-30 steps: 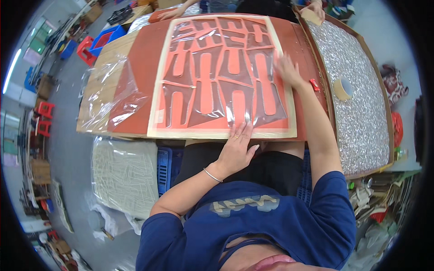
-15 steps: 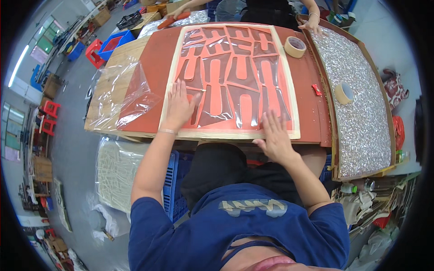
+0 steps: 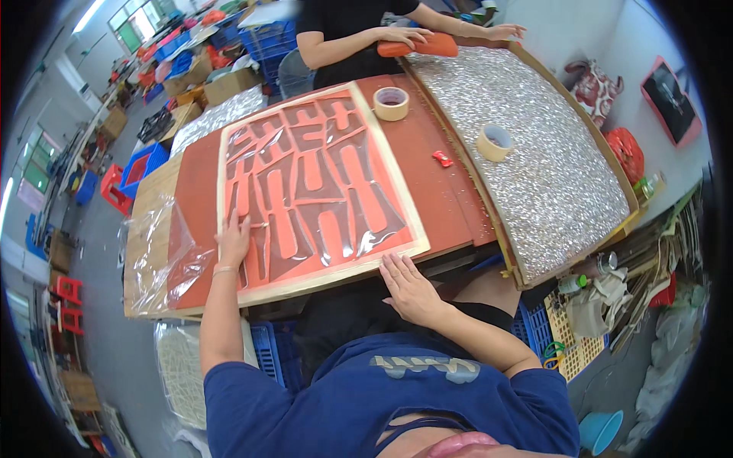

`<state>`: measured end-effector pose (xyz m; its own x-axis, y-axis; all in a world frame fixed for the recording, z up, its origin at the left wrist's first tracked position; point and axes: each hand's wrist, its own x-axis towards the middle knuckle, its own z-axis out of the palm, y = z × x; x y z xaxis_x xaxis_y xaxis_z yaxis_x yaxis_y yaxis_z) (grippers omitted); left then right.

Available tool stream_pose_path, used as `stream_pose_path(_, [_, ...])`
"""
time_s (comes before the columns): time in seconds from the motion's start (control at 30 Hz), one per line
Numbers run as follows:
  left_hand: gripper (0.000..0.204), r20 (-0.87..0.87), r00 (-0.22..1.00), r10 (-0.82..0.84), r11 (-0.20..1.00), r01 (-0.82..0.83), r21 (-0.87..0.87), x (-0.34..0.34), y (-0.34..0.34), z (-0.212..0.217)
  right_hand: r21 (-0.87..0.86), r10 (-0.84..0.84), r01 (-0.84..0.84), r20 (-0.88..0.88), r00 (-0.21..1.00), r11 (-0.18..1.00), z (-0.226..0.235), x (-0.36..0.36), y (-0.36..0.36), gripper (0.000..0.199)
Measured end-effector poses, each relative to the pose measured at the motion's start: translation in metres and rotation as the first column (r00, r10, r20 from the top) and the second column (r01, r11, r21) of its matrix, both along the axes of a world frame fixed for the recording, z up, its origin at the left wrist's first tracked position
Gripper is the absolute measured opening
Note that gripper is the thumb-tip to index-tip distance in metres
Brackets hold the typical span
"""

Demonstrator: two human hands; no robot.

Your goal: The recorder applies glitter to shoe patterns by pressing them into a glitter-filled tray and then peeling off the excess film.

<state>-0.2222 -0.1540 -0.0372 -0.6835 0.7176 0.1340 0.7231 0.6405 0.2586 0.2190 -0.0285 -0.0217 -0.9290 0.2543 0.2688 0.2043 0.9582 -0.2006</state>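
A flat orange panel (image 3: pixel 328 238) with cream tape borders lies on a reddish board, with clear film stretched over it. Several elongated pieces show on the panel, parted by darker, creased gaps. My left hand (image 3: pixel 233 244) lies on the panel's left edge, fingers stretched out and holding nothing. At the near right corner, my right hand (image 3: pixel 414 290) touches the cream tape (image 3: pixel 408 248) border with its fingers extended. A loose sheet of clear film (image 3: pixel 172 252) lies on the board beside my left hand.
A shallow tray (image 3: pixel 489 200) of silvery glitter stands at the right, with a tape roll (image 3: pixel 495 143) in it. Another tape roll (image 3: pixel 391 104) and a small red packet (image 3: pixel 442 159) sit on the reddish board (image 3: pixel 427 198). Across the table, a person holds an orange block-shaped tool (image 3: pixel 418 46).
The view has turned right, so the table sits further left and slanted. My left hand has moved to the panel's left edge, my right to its near corner. The other person's orange tool is now over the tray.
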Motion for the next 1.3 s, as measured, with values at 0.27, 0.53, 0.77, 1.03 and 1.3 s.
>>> stream_pose_path(0.27, [0.032,0.077,0.994,0.075,0.940,-0.096,0.326,0.032,-0.033,0.027,0.029,-0.629,0.658,-0.264,0.731,0.753,0.030,0.133,0.111,0.062])
stream_pose_path(0.53, [0.043,0.206,0.944,0.258,0.962,-0.232,-0.142,-0.032,-0.052,0.017,-0.050,-0.860,0.859,0.018,0.510,0.509,-0.005,0.170,0.163,0.058])
stream_pose_path(0.77, [0.029,0.512,0.794,0.327,0.917,-0.398,0.032,-0.003,-0.088,0.028,0.124,-0.750,0.763,-0.141,0.646,0.634,0.033,0.121,0.230,0.047])
stream_pose_path(1.03, [0.021,0.782,0.559,0.274,0.850,-0.521,0.075,0.015,-0.121,0.019,0.240,-0.657,0.665,-0.127,0.743,0.707,0.014,0.079,0.339,0.025])
stream_pose_path(1.3, [0.026,0.963,0.266,0.052,0.648,-0.743,0.170,0.039,-0.109,0.025,0.117,-0.416,0.604,-0.621,0.664,0.789,0.064,0.060,0.317,0.025])
